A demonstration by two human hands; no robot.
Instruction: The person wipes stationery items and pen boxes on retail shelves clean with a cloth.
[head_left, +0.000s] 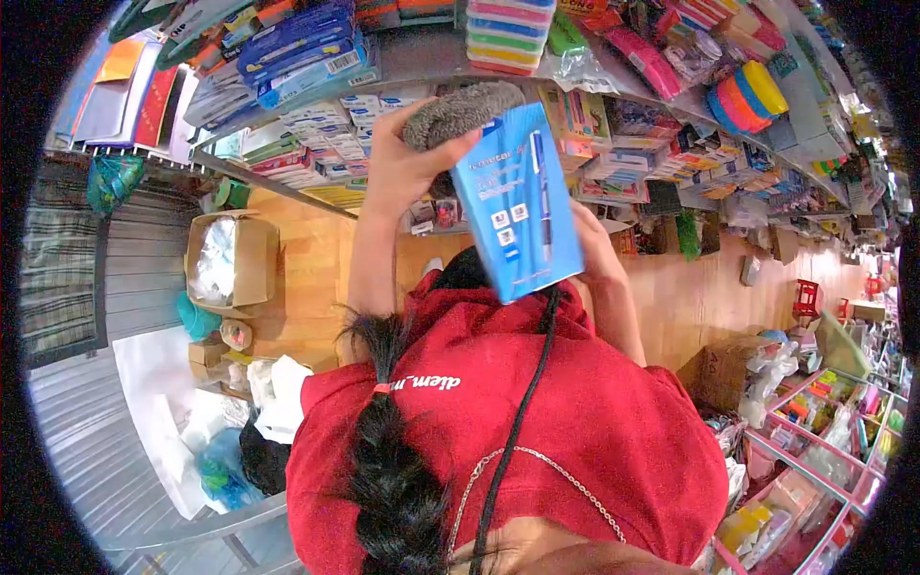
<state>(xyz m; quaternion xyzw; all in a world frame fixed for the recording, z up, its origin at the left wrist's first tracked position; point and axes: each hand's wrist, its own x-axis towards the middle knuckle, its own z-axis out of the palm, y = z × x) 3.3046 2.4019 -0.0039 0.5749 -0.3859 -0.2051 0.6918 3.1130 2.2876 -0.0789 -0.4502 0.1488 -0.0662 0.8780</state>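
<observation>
A blue pen box, printed with a picture of a pen, is held up tilted in front of my chest. My right hand grips it from the right side, with most of its fingers hidden behind the box. A fuzzy grey cloth is bunched in my left hand. The thumb of that hand points toward the box's upper left edge, and the cloth overlaps the top of the box in this view.
Shelves ahead are packed with boxes and stationery, including stacked coloured trays. On the wooden floor at left stands an open cardboard box with plastic inside. Divided bins of small goods lie at lower right.
</observation>
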